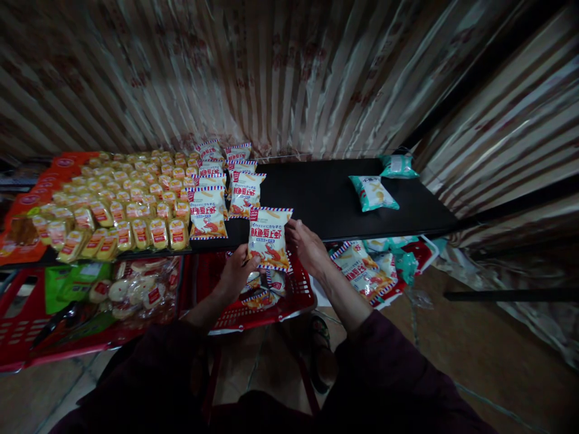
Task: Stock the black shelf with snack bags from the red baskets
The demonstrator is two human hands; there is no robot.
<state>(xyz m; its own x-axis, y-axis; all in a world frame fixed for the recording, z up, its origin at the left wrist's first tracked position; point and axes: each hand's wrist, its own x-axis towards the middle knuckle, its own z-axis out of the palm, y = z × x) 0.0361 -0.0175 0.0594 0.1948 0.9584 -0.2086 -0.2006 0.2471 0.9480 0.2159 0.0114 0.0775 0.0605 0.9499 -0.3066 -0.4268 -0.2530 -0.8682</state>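
Between my two hands is a white snack bag [270,240] with striped edges and red lettering, held upright over the front edge of the black shelf [307,193]. My left hand [238,271] grips its lower left corner, thumb in front. Along its upper right side lies my right hand [307,244], fingers closed on the edge and partly hidden behind it. Just left of the bag, matching snack bags [208,211] stand in two rows on the shelf. Under it, a red basket [298,295] contains more of these bags.
Many small yellow packs [140,232] fill the shelf's left side, beside orange packaging [63,169]. Two teal bags [373,193] lie at the right. Below are a red basket of round packs [154,292] and a pile of snack bags [362,268]. Pleated curtains [289,78] hang behind.
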